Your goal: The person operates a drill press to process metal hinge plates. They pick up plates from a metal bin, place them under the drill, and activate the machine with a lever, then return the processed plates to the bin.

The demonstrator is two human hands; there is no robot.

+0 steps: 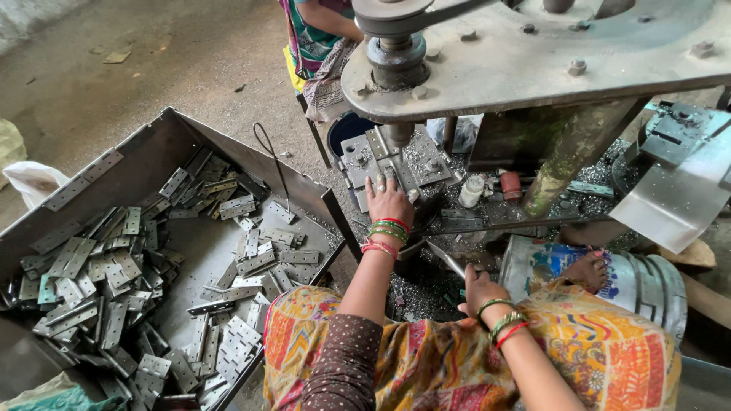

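Observation:
My left hand [388, 199] reaches forward, fingers spread flat on the metal die block [364, 156] under the ram of a press machine [533, 53]. Red and green bangles ring that wrist. My right hand [478, 289] rests low by my lap, closed around the end of a thin metal rod [445, 259] that points up-left. My patterned orange and yellow clothes fill the bottom of the view. Whether a hinge piece lies under the left fingers is hidden.
A big dark metal tray [152, 144] on the left holds several flat hinge plates [114, 266]. A small white bottle [470, 190] and metal swarf lie on the press bed. A tin drum [647, 281] lies under my foot. Another person [316, 38] sits beyond the press.

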